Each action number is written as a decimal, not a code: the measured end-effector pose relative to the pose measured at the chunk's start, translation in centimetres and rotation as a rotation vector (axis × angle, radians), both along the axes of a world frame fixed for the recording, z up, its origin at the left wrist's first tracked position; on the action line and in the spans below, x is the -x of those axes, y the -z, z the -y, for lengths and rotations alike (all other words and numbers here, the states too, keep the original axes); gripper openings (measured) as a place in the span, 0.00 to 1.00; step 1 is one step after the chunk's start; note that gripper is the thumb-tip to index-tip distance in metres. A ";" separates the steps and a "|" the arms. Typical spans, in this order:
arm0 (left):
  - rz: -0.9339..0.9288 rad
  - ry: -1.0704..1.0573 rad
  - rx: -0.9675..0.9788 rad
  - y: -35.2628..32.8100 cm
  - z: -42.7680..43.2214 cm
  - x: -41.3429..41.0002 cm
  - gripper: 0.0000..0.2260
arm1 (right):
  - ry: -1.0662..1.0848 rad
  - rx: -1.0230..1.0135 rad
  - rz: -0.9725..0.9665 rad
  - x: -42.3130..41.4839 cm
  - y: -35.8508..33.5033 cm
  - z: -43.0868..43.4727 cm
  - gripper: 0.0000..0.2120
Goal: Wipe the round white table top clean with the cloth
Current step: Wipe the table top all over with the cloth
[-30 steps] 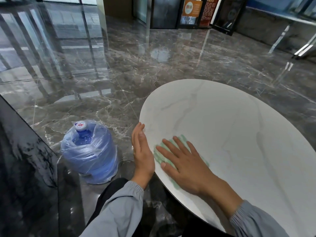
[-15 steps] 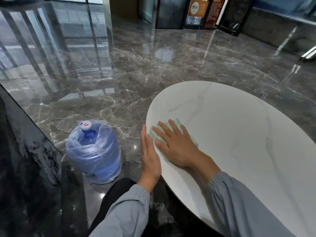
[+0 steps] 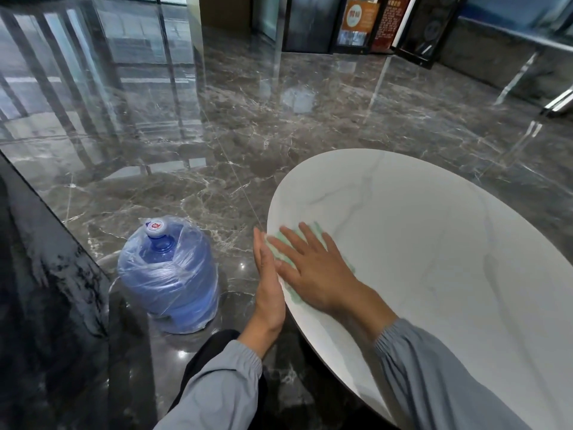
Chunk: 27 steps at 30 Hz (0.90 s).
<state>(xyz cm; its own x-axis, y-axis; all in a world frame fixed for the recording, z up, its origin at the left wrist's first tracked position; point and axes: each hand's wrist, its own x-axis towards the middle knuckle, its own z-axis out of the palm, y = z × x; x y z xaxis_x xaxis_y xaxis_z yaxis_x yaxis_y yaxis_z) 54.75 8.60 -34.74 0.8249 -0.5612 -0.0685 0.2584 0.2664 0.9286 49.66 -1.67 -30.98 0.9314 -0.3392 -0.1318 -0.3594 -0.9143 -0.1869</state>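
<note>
The round white marble-look table top (image 3: 434, 243) fills the right half of the view. A pale green cloth (image 3: 316, 231) lies flat on it at the left rim, mostly covered by my right hand (image 3: 313, 268), which presses on it with straight, spread fingers. My left hand (image 3: 268, 280) is held edge-on with straight fingers against the table's left rim, right beside the cloth. Only the cloth's far corner and its near edges show.
A blue water jug (image 3: 169, 274) wrapped in clear plastic stands on the glossy dark marble floor (image 3: 217, 135) left of the table. A dark slab (image 3: 46, 290) runs along the left. Dark display stands (image 3: 366, 23) stand at the back.
My right hand has slid the cloth along the table's left rim, away from me, and my left hand has followed along the edge.
</note>
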 end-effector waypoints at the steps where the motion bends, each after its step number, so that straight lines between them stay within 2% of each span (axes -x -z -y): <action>1: -0.013 0.003 0.010 0.2 0.0 -0.2 0.28 | 0.018 -0.004 0.005 -2.1 0.1 0.9 0.26; 4: -0.056 0.024 0.029 0.4 -0.3 -1.1 0.32 | 0.085 -0.018 -0.007 -7.3 0.1 3.2 0.26; 7: -0.087 0.018 0.019 0.9 -0.6 -1.9 0.26 | 0.097 -0.006 -0.016 -8.8 0.4 3.6 0.26; 14: -0.115 -0.159 0.020 0.3 -0.6 -3.4 0.27 | -0.050 0.019 0.002 0.8 0.1 -1.7 0.26; 19: -0.026 -0.070 0.019 -0.6 0.7 -3.3 0.30 | -0.109 0.020 -0.052 7.7 -0.3 -4.3 0.25; 22: 0.016 -0.059 0.001 -0.3 1.5 -3.8 0.23 | -0.094 0.007 -0.059 7.3 -0.4 -3.8 0.25; 27: 0.034 -0.129 -0.086 -0.5 2.7 -6.1 0.24 | -0.047 -0.004 -0.010 2.2 -0.3 -0.6 0.25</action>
<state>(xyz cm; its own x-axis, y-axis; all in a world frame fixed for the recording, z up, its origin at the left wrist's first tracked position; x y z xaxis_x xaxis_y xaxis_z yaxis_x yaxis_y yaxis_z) 60.80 5.93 -34.24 0.8924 -0.4436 -0.0824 0.1948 0.2142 0.9572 47.50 -1.08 -30.67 0.9448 -0.2949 -0.1424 -0.3183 -0.9293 -0.1871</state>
